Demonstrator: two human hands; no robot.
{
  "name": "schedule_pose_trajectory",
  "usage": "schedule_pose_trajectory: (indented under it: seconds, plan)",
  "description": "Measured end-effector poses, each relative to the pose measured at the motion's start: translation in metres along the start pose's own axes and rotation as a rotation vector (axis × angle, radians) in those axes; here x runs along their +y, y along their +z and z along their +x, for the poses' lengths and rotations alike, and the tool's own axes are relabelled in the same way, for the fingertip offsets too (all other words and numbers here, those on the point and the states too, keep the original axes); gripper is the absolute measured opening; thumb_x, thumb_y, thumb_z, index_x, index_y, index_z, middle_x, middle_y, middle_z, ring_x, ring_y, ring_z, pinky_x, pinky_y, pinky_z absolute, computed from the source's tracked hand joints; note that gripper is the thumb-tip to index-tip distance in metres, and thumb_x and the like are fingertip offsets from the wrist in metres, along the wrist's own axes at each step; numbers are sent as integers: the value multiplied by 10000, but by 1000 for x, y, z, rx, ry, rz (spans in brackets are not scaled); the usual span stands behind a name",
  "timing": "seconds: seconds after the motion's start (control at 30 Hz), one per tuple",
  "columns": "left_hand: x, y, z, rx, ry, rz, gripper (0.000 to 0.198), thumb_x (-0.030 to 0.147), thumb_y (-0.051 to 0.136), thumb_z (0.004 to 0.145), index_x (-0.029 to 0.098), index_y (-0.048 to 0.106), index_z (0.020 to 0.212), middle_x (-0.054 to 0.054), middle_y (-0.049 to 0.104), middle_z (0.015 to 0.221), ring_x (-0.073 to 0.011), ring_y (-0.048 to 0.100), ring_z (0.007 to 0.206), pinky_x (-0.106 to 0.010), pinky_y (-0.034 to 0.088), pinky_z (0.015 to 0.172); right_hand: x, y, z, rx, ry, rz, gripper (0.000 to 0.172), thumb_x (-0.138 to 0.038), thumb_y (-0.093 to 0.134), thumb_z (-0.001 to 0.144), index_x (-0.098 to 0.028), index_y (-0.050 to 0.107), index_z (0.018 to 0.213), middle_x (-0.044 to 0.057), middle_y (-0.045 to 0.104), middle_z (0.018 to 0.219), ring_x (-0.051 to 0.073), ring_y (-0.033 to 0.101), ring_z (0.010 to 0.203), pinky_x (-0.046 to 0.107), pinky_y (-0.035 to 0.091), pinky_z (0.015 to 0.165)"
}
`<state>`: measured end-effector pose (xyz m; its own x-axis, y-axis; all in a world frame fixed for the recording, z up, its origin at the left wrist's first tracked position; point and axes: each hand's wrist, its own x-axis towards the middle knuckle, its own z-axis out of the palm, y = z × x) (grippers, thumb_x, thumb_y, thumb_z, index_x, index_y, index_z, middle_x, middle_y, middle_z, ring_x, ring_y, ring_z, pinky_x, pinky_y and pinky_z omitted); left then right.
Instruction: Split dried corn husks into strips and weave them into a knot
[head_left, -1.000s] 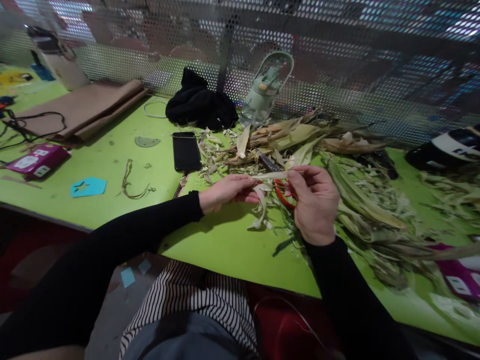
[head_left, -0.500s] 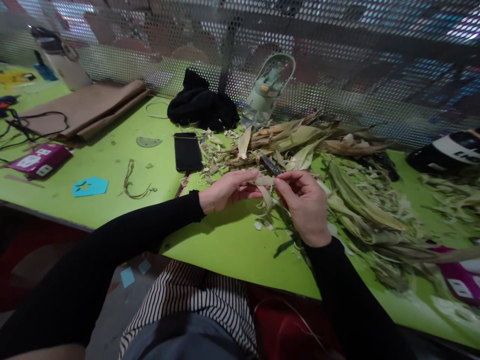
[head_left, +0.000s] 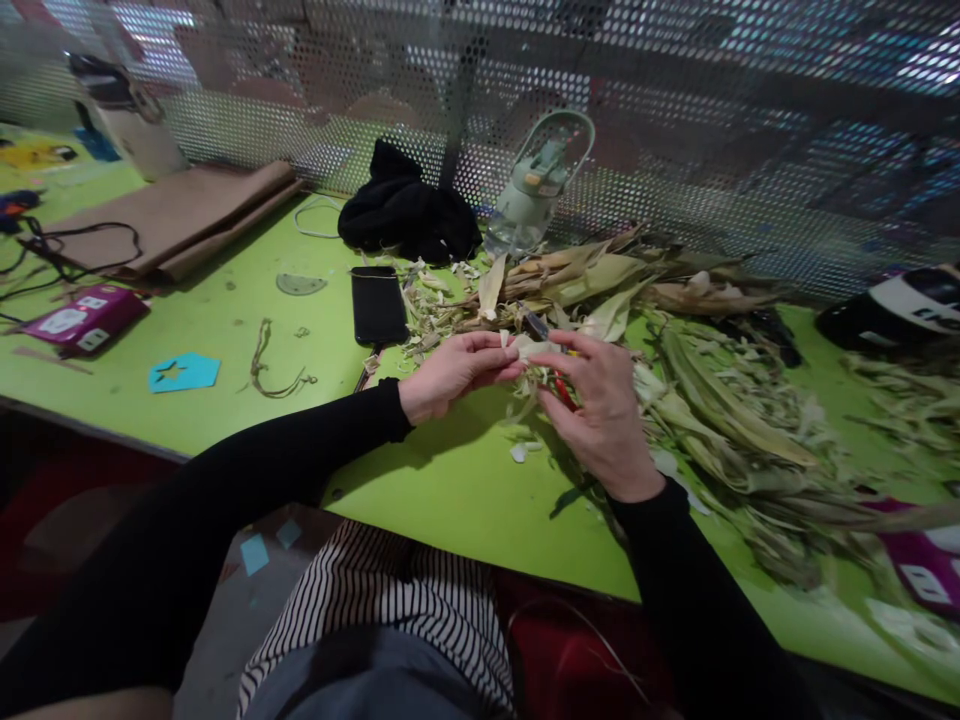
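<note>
My left hand (head_left: 469, 372) is closed, pinching a small pale piece of corn husk (head_left: 531, 348) between thumb and fingers above the green table. On the other side of the piece is my right hand (head_left: 596, 405). Its thumb and fingers are spread apart, and the fingertips come close to the husk; whether they touch it I cannot tell. Through the gap in that hand a red object (head_left: 566, 392) shows, mostly hidden. Just beyond the fingers lies a dark flat thing (head_left: 535, 324), partly covered. Husk scraps (head_left: 525, 450) lie below the hands.
Dried corn husks (head_left: 585, 275) are heaped behind the hands, and greener husk leaves (head_left: 731, 410) spread to the right. A phone (head_left: 379, 305), black cloth (head_left: 405, 210) and a clear-based bottle (head_left: 525, 200) stand or lie farther back. A blue card (head_left: 184, 372) and twisted cord (head_left: 262, 360) are left.
My right hand has opened, its thumb and fingers parting from their pinch by the husk. The red object now shows between them. My left hand keeps its hold, fingers closed tighter.
</note>
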<state>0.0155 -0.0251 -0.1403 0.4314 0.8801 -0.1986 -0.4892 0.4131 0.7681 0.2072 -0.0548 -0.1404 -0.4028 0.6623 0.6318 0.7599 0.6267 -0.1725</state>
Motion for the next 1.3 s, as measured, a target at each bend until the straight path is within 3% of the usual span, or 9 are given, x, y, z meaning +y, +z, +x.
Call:
schedule_pose_trajectory:
  seconds: [0.1, 0.3, 0.4, 0.53, 0.67, 0.93, 1.07, 1.3]
  plan:
    - [-2, -4, 2, -26, 37, 53, 62, 60, 639, 884, 87, 646, 829, 3, 670, 787, -48, 635, 727, -287, 509, 947, -1, -3, 0, -47, -72, -34, 232, -258, 584, 955, -324, 717, 1133, 51, 689, 1252, 282, 596, 1159, 484, 435, 974]
    - [-7, -9, 6, -74, 157, 271, 75, 150, 686, 861, 104, 637, 895, 8, 667, 819, -52, 604, 709, -254, 499, 804, -3, -3, 1, -58, 10, 195, 243, -404, 532, 989, -352, 756, 1068, 22, 782, 1044, 262, 664, 975, 466, 477, 892]
    - [-9, -7, 5, -130, 204, 437, 65, 144, 681, 852, 104, 629, 859, 18, 642, 762, -53, 580, 672, -237, 474, 732, -7, 0, 1, -28, 51, 241, 229, -414, 552, 981, -349, 762, 1045, 24, 781, 1023, 258, 669, 978, 460, 484, 894]
    - [-12, -3, -2, -272, 198, 525, 134, 121, 674, 841, 116, 645, 972, 12, 659, 795, -79, 610, 715, -268, 509, 783, -10, 2, 0, 60, 159, 253, 197, -415, 586, 967, -302, 747, 983, 55, 745, 1078, 257, 654, 1042, 440, 484, 924]
    - [-13, 0, -6, -320, 133, 450, 211, 99, 671, 841, 126, 599, 1038, 0, 677, 807, -105, 666, 770, -324, 543, 865, -9, 5, -2, 44, 258, 264, 216, -463, 587, 959, -270, 682, 937, 38, 723, 918, 230, 652, 872, 393, 494, 818]
    - [-10, 1, -7, -298, 107, 366, 184, 158, 672, 879, 129, 545, 1009, 8, 674, 766, -90, 668, 719, -292, 533, 804, -12, 7, -3, 119, 344, 247, 170, -411, 586, 955, -255, 571, 889, -7, 649, 773, 163, 571, 657, 309, 458, 641]
    - [-12, 2, -8, -217, 106, 428, 233, 179, 745, 823, 117, 569, 961, 22, 656, 728, -73, 625, 656, -256, 498, 718, -16, 9, -3, 104, 381, 278, 171, -409, 582, 950, -250, 551, 897, -7, 642, 757, 161, 580, 639, 303, 452, 612]
    - [-9, 4, -6, -103, 62, 361, 155, 123, 702, 842, 113, 548, 823, 40, 629, 694, -57, 640, 628, -255, 522, 735, -8, 11, -2, 86, 567, 331, 199, -417, 541, 966, -243, 557, 871, -27, 597, 620, 142, 511, 501, 291, 391, 485]
